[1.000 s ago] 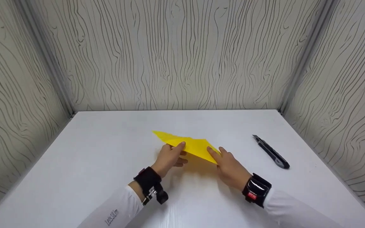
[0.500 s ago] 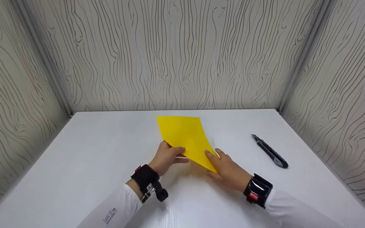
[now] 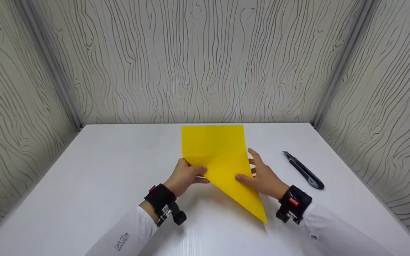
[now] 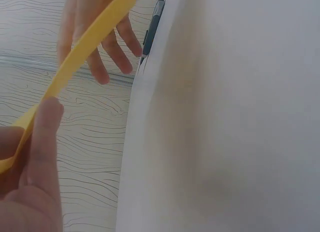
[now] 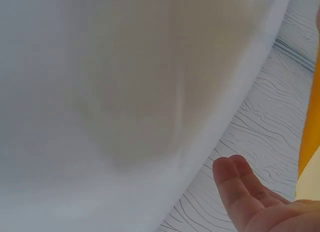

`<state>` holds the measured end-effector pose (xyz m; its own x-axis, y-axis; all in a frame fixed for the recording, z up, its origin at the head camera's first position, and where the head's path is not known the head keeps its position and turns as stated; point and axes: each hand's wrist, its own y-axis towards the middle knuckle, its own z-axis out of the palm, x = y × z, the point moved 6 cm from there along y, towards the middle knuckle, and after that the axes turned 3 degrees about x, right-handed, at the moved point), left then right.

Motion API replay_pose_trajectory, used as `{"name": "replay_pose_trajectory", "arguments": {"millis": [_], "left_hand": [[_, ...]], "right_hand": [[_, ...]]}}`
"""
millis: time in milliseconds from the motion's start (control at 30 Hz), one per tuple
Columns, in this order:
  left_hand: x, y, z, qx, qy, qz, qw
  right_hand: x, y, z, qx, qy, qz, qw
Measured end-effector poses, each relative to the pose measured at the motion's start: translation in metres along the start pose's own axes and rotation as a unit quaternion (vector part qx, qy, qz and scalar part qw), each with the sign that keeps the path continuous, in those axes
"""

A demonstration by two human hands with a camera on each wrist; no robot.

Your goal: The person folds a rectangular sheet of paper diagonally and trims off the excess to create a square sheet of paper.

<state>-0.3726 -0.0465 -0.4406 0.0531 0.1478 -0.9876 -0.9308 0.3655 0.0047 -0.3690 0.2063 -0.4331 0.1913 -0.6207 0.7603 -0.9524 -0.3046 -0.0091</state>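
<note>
Wood-grain walls (image 3: 205, 64) behind and beside white bench (image 3: 119, 153); head view: yellow sheet (image 3: 215, 142) up off it, left hand (image 3: 183, 177) pinching its lower-left edge, right hand (image 3: 266, 180) with thumb on its face, fingers loosely spread; cutter (image 3: 303, 170) lies right. Left wrist: pinch confirmed. Right wrist: fingers straight. Looks like sheet positioning; next likely needs firmer right-hand hold.

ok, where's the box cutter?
In the head view, the box cutter lies on the right side of the white table, to the right of the right hand, not touching it.

The cutter (image 3: 303, 170) lies on the table (image 3: 119, 160), right of the sheet (image 3: 222, 153).
</note>
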Motion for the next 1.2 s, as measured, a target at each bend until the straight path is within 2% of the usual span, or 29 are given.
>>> {"name": "replay_pose_trajectory", "arguments": {"millis": [133,233,333,600,800,1000,1200], "left_hand": [[0.0,-0.002,0.002,0.035,0.004,0.008,0.9994],[0.001,-0.003,0.003,0.055,0.007,0.008,0.9985],[0.002,-0.004,0.003,0.066,0.008,0.004,0.9978],[0.001,-0.004,-0.002,0.077,0.007,0.001,0.997],[-0.003,0.001,-0.018,0.066,-0.01,-0.002,0.9978],[-0.012,0.0,-0.034,0.043,0.0,0.023,0.9988],[-0.012,0.0,-0.04,0.036,0.004,0.027,0.999]], "right_hand": [[-0.002,0.009,-0.012,0.005,0.099,0.038,0.9944],[-0.002,0.012,-0.018,0.025,0.156,0.037,0.9868],[-0.002,0.012,-0.021,0.047,0.182,0.026,0.9817],[-0.003,0.011,-0.024,0.068,0.217,0.008,0.9737],[0.0,0.009,-0.029,0.086,0.243,-0.018,0.966],[0.001,0.01,-0.032,0.084,0.243,-0.015,0.9664],[0.0,0.012,-0.031,0.084,0.239,-0.019,0.9671]]}}
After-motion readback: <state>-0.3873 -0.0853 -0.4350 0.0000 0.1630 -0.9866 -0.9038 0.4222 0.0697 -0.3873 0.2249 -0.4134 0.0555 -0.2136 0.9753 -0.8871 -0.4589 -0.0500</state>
